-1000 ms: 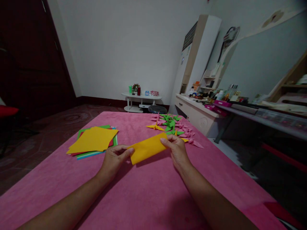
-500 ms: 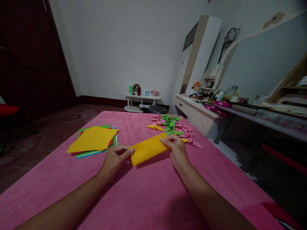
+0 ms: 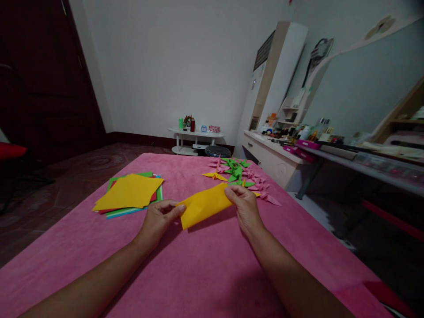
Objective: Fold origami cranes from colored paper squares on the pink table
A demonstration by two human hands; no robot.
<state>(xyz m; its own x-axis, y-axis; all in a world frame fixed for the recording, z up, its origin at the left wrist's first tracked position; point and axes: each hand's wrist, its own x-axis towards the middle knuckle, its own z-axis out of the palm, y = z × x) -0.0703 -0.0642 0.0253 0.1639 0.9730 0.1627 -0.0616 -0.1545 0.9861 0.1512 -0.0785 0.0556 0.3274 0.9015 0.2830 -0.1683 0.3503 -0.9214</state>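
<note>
A folded yellow paper sheet [image 3: 204, 205] lies tilted just above the pink tablecloth [image 3: 198, 265], held between both hands. My left hand [image 3: 158, 219] pinches its near-left corner with thumb and fingers closed. My right hand [image 3: 244, 204] pinches its far-right end, fingers curled over the edge. A stack of coloured paper squares [image 3: 129, 194], yellow on top, sits to the left of my left hand. Behind my right hand lies a pile of folded paper cranes [image 3: 239, 175] in green, pink and yellow.
A long desk [image 3: 331, 152] crowded with small items runs along the right. A tall white air conditioner [image 3: 271, 75] stands at the back right. A low white shelf table [image 3: 194, 138] with small objects is against the far wall. A dark door [image 3: 43, 79] fills the left.
My right hand has slid slightly up and right along the yellow paper's end, lifting that edge a little. The left hand has stayed put.
</note>
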